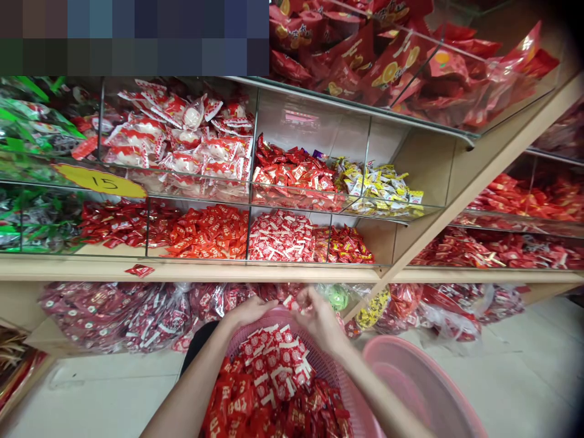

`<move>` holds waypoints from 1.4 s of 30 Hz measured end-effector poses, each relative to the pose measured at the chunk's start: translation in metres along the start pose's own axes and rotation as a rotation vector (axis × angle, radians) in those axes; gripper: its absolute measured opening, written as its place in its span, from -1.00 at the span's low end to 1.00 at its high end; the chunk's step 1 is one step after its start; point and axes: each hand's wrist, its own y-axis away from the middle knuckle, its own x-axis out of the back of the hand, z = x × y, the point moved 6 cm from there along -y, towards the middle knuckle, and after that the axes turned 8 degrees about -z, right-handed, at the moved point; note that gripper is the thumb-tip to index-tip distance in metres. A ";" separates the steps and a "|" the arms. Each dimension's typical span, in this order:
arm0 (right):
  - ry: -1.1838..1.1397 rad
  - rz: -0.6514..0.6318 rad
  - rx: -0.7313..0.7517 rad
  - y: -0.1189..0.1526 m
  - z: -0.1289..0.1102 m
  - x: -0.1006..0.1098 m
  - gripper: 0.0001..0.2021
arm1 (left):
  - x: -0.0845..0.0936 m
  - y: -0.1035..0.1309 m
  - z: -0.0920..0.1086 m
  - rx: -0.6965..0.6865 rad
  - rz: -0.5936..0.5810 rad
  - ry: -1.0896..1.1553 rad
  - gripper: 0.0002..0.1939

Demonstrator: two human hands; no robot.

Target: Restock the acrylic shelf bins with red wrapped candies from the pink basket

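Observation:
A pink mesh basket (340, 389) stands low in front of me, filled with wrapped candies. Red-and-white wrapped candies (274, 359) are heaped on top, with orange-red candies (232, 401) and darker red candies (314, 404) around them. My left hand (253, 310) is closed over the basket's far rim. Across from it, my right hand (317, 316) is curled at the same rim, its fingertips around a small red-and-white wrapped candy (289, 301). The undersides of both hands are hidden.
Clear-fronted shelf bins (278, 237) of candies rise ahead, with a yellow price tag (100, 181). One loose red candy (139, 270) lies on the wooden ledge (191, 271). Bagged candies (95, 316) sit beneath. A pink tub (424, 389) stands right on the tiled floor (524, 365).

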 end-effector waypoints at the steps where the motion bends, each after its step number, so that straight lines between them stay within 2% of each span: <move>1: -0.014 -0.018 -0.047 0.008 0.010 -0.015 -0.87 | 0.000 0.000 0.001 -0.013 -0.006 -0.019 -0.41; 4: 0.033 -0.028 -0.140 0.024 0.029 -0.049 -0.86 | -0.001 0.003 0.007 -0.035 -0.031 -0.050 -0.41; 7: 0.135 -0.030 -0.174 0.031 0.033 -0.066 -0.85 | -0.001 0.008 0.011 -0.023 -0.041 -0.053 -0.42; 12: 0.290 -0.014 -0.156 0.040 0.029 -0.074 -0.72 | -0.002 0.012 0.013 -0.005 -0.035 -0.045 -0.42; 17: 0.452 -0.110 -0.153 0.046 0.021 -0.080 -0.62 | -0.003 0.014 0.018 0.032 -0.038 -0.075 -0.44; 21: 0.560 -0.179 -0.165 0.045 0.016 -0.086 -0.63 | -0.002 0.014 0.018 0.017 -0.032 -0.080 -0.43; 31: 0.597 -0.135 -0.175 0.033 0.018 -0.099 -0.72 | -0.002 0.007 0.008 -0.008 -0.027 -0.080 -0.41; 34: 0.557 -0.114 -0.168 0.034 0.017 -0.096 -0.74 | -0.002 0.005 0.006 -0.048 -0.012 -0.077 -0.42; 37: 0.468 -0.071 -0.138 0.029 0.009 -0.081 -0.77 | -0.002 0.001 0.003 -0.064 -0.013 -0.073 -0.41; 39: 0.391 -0.032 -0.089 0.019 -0.004 -0.063 -0.79 | -0.003 -0.001 0.000 -0.069 -0.029 -0.067 -0.41; 42: 0.298 0.065 0.030 -0.009 -0.027 -0.026 -0.80 | -0.002 -0.003 -0.002 -0.041 -0.017 -0.067 -0.40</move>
